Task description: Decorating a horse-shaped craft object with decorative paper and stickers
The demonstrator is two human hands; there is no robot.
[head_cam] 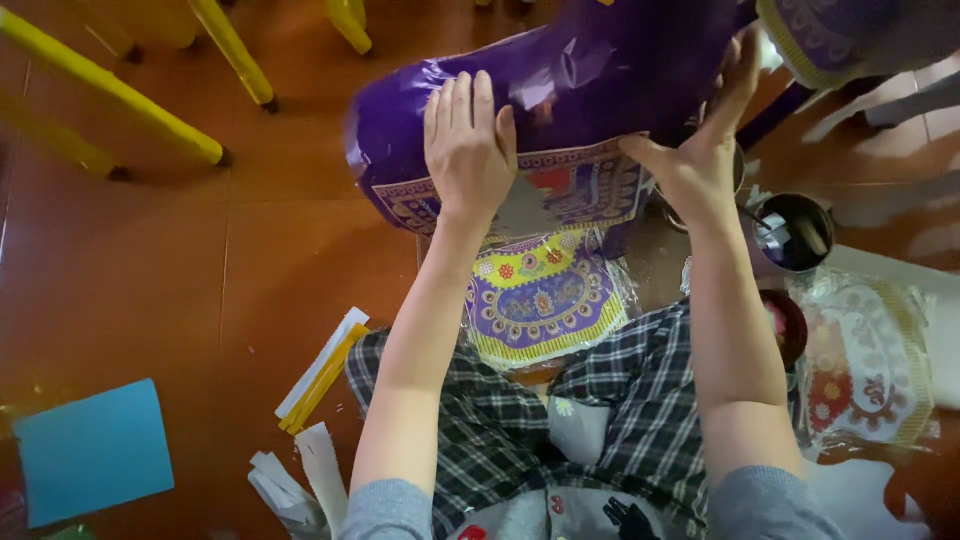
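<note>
Observed from the lap outward, with the purple foil-covered figure (560, 90) as reference. Below the figure, a patterned paper cut-out (540, 300) is lying loose on the person's checked lap. The left hand (468, 145) is pressing flat and fully spread on the figure's near flank, gripping nothing. The right hand (700, 150) is lying open against its right side, fingers reaching upward, steadying rather than clasping. Risk, as judged: with neither hand closing, the glossy foil may be slipping or creasing under the palms. Right of the figure, a dark pot (795, 232) is standing close to the right forearm and could be knocked over. Left of the figure the tiled floor is offering open room; beyond it, yellow chair legs (235, 50) are bounding the space.
</note>
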